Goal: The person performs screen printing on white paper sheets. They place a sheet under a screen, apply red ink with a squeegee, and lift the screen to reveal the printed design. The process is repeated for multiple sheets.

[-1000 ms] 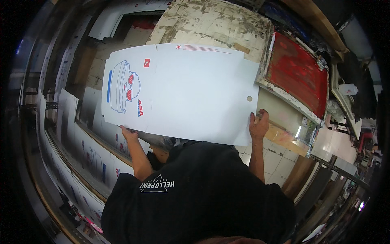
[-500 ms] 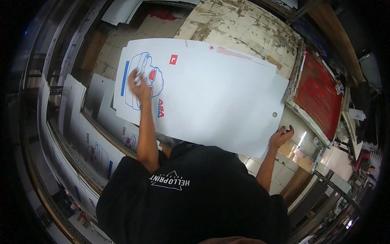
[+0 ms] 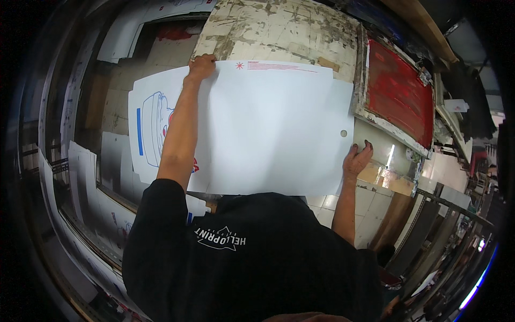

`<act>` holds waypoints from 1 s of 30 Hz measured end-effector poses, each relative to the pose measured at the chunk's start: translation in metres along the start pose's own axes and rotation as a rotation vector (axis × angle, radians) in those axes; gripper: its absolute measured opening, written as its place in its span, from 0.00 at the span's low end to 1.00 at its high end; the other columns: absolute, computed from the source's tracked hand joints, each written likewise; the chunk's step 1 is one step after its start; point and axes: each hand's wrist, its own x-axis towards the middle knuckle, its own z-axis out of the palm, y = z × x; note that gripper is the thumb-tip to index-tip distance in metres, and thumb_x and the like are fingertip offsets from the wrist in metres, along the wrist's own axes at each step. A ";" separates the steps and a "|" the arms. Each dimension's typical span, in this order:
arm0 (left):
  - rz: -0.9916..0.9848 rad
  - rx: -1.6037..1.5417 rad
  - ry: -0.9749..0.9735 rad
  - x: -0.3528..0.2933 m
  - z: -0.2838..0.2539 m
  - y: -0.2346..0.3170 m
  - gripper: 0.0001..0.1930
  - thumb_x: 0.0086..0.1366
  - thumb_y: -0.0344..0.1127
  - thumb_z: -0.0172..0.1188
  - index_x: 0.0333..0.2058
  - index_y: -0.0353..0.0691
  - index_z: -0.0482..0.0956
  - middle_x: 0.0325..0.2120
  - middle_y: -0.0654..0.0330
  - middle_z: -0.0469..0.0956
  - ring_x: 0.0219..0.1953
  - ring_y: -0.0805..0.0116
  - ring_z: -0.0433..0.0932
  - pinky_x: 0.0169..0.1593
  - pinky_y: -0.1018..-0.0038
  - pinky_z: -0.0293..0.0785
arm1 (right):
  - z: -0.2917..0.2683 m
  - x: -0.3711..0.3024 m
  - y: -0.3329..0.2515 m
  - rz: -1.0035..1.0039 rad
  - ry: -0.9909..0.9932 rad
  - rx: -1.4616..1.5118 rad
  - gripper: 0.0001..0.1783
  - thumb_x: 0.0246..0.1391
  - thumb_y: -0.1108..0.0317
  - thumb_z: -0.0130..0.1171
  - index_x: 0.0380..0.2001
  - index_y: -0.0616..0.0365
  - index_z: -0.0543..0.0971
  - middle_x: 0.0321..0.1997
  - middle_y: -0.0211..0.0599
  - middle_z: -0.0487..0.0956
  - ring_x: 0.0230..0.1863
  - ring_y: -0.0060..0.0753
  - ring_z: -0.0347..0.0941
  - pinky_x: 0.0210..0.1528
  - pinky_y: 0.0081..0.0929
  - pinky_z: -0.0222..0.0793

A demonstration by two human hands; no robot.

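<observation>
A large white cardboard sheet [image 3: 273,123] lies in front of me, with a notched outline and a small round hole near its right edge. Blue line drawing and a blue bar mark its left end; fine red print runs along the far edge. My left arm crosses the drawing and hides part of it. Curled over the far edge, my left hand [image 3: 202,67] grips the sheet. My right hand [image 3: 358,160] is beside the right edge, below the hole, with its fingers stretched apart; whether its palm touches the edge is hard to tell.
A screen-printing frame [image 3: 399,94] with a red-stained mesh stands at the right. Beyond the sheet is a paint-smeared work surface [image 3: 279,29]. More printed white sheets [image 3: 110,214] sit in a rack at the left. Metal shelving [image 3: 445,198] stands at the lower right.
My left hand has gone from over the blue drawing to the sheet's far edge and closed there. In the picture, the sheet and my right hand have shifted left, as has the surrounding scene.
</observation>
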 end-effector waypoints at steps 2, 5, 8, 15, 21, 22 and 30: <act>-0.016 -0.097 -0.028 0.012 0.001 -0.003 0.15 0.60 0.38 0.49 0.43 0.54 0.81 0.46 0.59 0.80 0.52 0.58 0.76 0.58 0.52 0.61 | 0.004 0.003 0.003 -0.019 0.007 -0.015 0.23 0.56 0.67 0.55 0.52 0.69 0.67 0.49 0.57 0.70 0.51 0.60 0.65 0.55 0.48 0.61; -0.034 -0.239 -0.074 0.019 0.003 -0.011 0.16 0.58 0.37 0.49 0.42 0.51 0.82 0.44 0.57 0.81 0.49 0.57 0.77 0.56 0.56 0.66 | 0.006 0.003 0.001 -0.005 -0.005 -0.012 0.23 0.56 0.67 0.55 0.52 0.69 0.67 0.49 0.56 0.70 0.51 0.59 0.65 0.55 0.48 0.61; -0.027 -0.377 -0.081 0.023 0.007 -0.027 0.16 0.55 0.36 0.49 0.40 0.48 0.82 0.42 0.55 0.82 0.48 0.56 0.78 0.53 0.62 0.69 | 0.005 0.005 -0.002 0.002 -0.024 0.001 0.23 0.56 0.67 0.55 0.52 0.69 0.67 0.49 0.57 0.70 0.51 0.59 0.65 0.55 0.49 0.61; -0.048 -0.518 -0.059 0.011 -0.003 -0.016 0.14 0.52 0.29 0.53 0.37 0.40 0.82 0.31 0.59 0.82 0.37 0.68 0.77 0.45 0.72 0.71 | 0.006 0.002 0.001 0.012 -0.017 -0.005 0.24 0.58 0.63 0.54 0.52 0.69 0.67 0.50 0.59 0.69 0.52 0.61 0.65 0.55 0.50 0.60; -0.051 -0.534 -0.089 0.006 -0.012 -0.012 0.16 0.52 0.27 0.52 0.40 0.40 0.82 0.34 0.59 0.82 0.39 0.66 0.77 0.48 0.72 0.70 | 0.004 0.002 -0.001 0.016 -0.015 -0.002 0.25 0.58 0.63 0.55 0.53 0.70 0.66 0.50 0.60 0.69 0.51 0.62 0.66 0.54 0.50 0.61; -0.053 -0.539 -0.088 0.006 -0.012 -0.011 0.16 0.52 0.27 0.52 0.39 0.39 0.82 0.34 0.58 0.82 0.39 0.66 0.77 0.48 0.72 0.70 | 0.004 0.002 0.000 0.012 -0.009 -0.002 0.25 0.58 0.63 0.55 0.53 0.70 0.67 0.50 0.60 0.69 0.51 0.61 0.66 0.54 0.50 0.62; -0.046 -0.659 -0.099 0.007 -0.010 -0.018 0.15 0.52 0.25 0.52 0.39 0.37 0.81 0.33 0.62 0.81 0.38 0.69 0.75 0.47 0.74 0.69 | 0.005 0.003 0.000 0.016 -0.013 0.006 0.24 0.59 0.63 0.54 0.52 0.71 0.67 0.49 0.60 0.69 0.51 0.62 0.66 0.54 0.50 0.61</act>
